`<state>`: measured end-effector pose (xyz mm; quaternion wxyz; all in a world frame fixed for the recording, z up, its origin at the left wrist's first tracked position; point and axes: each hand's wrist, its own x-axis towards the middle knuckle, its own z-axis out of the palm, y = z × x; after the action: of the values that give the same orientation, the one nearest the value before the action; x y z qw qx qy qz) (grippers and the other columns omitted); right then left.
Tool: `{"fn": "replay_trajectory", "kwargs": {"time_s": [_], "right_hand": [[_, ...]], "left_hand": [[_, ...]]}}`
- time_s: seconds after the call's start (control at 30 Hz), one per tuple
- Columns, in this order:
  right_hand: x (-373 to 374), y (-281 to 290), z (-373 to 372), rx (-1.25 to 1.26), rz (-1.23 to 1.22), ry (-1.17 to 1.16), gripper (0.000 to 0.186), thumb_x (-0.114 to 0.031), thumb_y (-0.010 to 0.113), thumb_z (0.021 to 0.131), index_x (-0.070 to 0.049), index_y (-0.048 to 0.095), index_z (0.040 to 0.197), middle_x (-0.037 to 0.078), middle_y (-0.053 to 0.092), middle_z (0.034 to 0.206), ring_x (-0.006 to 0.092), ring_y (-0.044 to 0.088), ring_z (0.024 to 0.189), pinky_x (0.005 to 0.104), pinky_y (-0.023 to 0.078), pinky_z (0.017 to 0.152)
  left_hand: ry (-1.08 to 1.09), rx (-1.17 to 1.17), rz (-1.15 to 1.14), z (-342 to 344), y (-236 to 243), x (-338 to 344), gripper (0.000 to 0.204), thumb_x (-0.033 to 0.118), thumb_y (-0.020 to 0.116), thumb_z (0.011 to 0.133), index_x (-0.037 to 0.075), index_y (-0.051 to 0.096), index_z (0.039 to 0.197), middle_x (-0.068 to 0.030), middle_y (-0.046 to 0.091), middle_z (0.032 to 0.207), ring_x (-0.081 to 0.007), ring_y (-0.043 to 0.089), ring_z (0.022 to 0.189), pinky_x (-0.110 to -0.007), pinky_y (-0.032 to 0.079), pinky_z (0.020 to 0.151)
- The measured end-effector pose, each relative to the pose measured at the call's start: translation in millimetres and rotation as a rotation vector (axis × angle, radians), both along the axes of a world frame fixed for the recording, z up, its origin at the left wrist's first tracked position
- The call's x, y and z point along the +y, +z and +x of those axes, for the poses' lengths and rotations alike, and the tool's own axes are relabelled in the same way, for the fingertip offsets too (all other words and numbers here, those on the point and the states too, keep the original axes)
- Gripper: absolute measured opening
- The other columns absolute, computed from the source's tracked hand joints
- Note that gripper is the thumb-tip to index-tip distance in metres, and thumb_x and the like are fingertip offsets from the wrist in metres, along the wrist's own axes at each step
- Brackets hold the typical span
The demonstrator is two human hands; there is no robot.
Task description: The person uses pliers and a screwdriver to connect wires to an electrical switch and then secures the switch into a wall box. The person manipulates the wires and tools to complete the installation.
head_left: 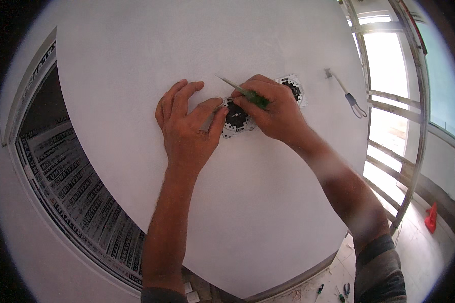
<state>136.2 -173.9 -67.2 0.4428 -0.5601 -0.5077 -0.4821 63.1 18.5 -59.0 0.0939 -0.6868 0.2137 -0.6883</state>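
On the white wall sits a black switch insert [236, 117] with a pale metal mounting frame. My left hand [183, 121] is at its left edge, thumb and forefinger closed on the frame, the other fingers raised off toward the wall. My right hand [275, 106] wraps round a screwdriver [257, 98] with a green handle; its shaft points up and to the left, away from the insert. The right fingertips meet the insert's upper edge. A second switch insert [293, 87] is mounted just to the right, partly hidden behind my right hand.
A short cable [346, 93] with loose ends sticks out of the wall at right. Beyond it stands a metal scaffold frame [414, 101]. At left is an opening with film-covered panels [81, 197]. Pliers [346, 289] and other tools lie on the floor, with a red object [430, 218] further right.
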Motion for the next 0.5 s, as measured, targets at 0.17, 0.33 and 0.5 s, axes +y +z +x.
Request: {"fn": "replay_trajectory", "kwargs": {"time_s": [0.17,0.33,0.5], "right_hand": [[-5,3,-1,-0.008,-0.028,-0.041,0.013,-0.010,0.070,0.091,0.000,0.070,0.099,0.017,0.069,0.094,0.0358,0.070,0.084,0.0427,0.055,0.076],[-5,6,-5,-0.011,-0.040,-0.089,0.012,-0.007,0.069,0.089,0.000,0.070,0.099,0.018,0.068,0.096,0.0389,0.069,0.086,0.0439,0.055,0.076],[-4,10,-10,-0.053,-0.101,-0.192,0.016,-0.004,0.069,0.086,0.000,0.068,0.101,0.018,0.067,0.100,0.0398,0.069,0.088,0.0474,0.056,0.079]], "left_hand": [[-0.029,-0.005,-0.005,3,-1,-3,0.023,0.022,0.083,0.082,0.018,0.078,0.104,-0.0063,0.062,0.134,-0.0295,0.046,0.138,-0.048,0.029,0.116],[-0.020,-0.016,-0.011,4,0,-7,0.024,0.020,0.082,0.079,0.016,0.076,0.103,-0.0065,0.062,0.132,-0.0309,0.046,0.138,-0.049,0.030,0.116],[-0.022,-0.034,-0.016,8,0,-10,0.024,0.020,0.082,0.077,0.014,0.075,0.100,-0.0073,0.063,0.131,-0.0317,0.047,0.137,-0.051,0.030,0.116]]}}
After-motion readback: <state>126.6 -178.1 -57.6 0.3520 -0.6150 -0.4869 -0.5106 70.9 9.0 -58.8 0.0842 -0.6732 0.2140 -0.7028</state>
